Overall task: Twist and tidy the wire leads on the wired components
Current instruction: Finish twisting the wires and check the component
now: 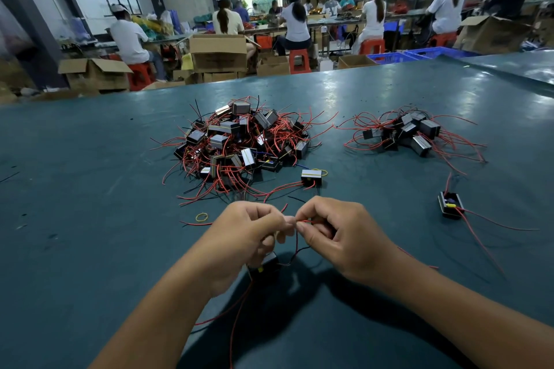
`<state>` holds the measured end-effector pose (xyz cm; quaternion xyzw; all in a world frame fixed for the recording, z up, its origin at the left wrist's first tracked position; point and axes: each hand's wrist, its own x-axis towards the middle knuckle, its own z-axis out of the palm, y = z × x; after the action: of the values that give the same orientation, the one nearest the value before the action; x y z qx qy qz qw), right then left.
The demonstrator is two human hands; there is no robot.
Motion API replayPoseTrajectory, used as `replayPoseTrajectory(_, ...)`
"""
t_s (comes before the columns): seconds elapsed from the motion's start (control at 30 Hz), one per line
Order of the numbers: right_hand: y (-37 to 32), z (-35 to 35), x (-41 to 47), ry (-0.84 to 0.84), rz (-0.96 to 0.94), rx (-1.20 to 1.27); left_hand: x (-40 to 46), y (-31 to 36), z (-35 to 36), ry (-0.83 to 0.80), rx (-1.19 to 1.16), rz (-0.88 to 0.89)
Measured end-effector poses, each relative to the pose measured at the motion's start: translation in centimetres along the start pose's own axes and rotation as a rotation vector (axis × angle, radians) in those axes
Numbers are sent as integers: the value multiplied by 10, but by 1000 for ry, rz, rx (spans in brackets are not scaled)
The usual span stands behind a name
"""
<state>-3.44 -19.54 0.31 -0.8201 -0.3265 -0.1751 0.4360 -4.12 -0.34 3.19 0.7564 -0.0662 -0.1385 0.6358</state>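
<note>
My left hand (248,234) and my right hand (335,234) meet fingertip to fingertip above the green table (90,219). Both pinch the thin red wire leads (305,221) of one small black component (265,266). That component hangs under my left hand, partly hidden by it. More of its red and black leads trail down toward me. A large heap of wired components (239,144) lies beyond my hands. A smaller heap of components (410,132) lies to the right.
One single component (311,178) with a yellow band lies just past my hands; another loose component (450,205) lies at the right with long red leads. A yellow rubber band (201,216) lies left of my left hand. People sit at benches among cardboard boxes beyond the table.
</note>
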Motion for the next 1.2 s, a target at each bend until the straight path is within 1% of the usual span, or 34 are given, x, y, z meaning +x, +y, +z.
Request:
replayPoseTrajectory(0.03,0,0,-1,-1,-13,-33,0,0,3,-23,-106,-88)
replayPoseTrajectory(0.1,0,1,-1,0,-18,-69,0,0,8,-41,-255,-176)
replayPoseTrajectory(0.13,0,1,-1,3,-12,-65,0,0,10,-37,-273,-182)
replayPoseTrajectory(0.17,1,2,-1,9,-1,-47,0,1,10,-22,-241,-159)
replayPoseTrajectory(0.27,3,0,1,39,58,35,-1,2,2,79,-2,20)
replayPoseTrajectory(0.33,4,-1,1,37,93,79,0,2,-10,130,183,227)
replayPoseTrajectory(0.43,5,-1,1,19,114,105,0,0,-19,125,546,543)
replayPoseTrajectory(0.5,5,-1,1,4,118,117,3,-2,-18,112,679,672)
replayPoseTrajectory(0.57,5,0,1,-12,112,125,6,-3,-15,115,713,747)
replayPoseTrajectory(0.77,4,0,0,-33,80,131,7,-5,-16,118,790,812)
replayPoseTrajectory(0.83,4,-1,0,-22,63,113,6,-4,-14,116,797,800)
replayPoseTrajectory(0.9,3,-1,-1,-9,43,86,3,-2,-12,112,755,769)
replayPoseTrajectory(0.97,2,-2,-1,1,18,39,1,-2,-10,102,673,671)
replayPoseTrajectory(1.0,2,-2,-1,5,5,11,1,-2,-9,94,616,590)
replayPoseTrajectory(1.07,0,-1,-1,8,-16,-42,1,-3,-6,67,377,362)
replayPoseTrajectory(1.13,-1,-1,-2,4,-36,-74,0,-3,-1,19,43,109)
replayPoseTrajectory(1.17,-2,-1,-2,-1,-44,-83,0,-2,2,-10,-81,23)
replayPoseTrajectory(1.2,-2,-1,-2,-4,-46,-86,0,-2,4,-29,-144,-23)
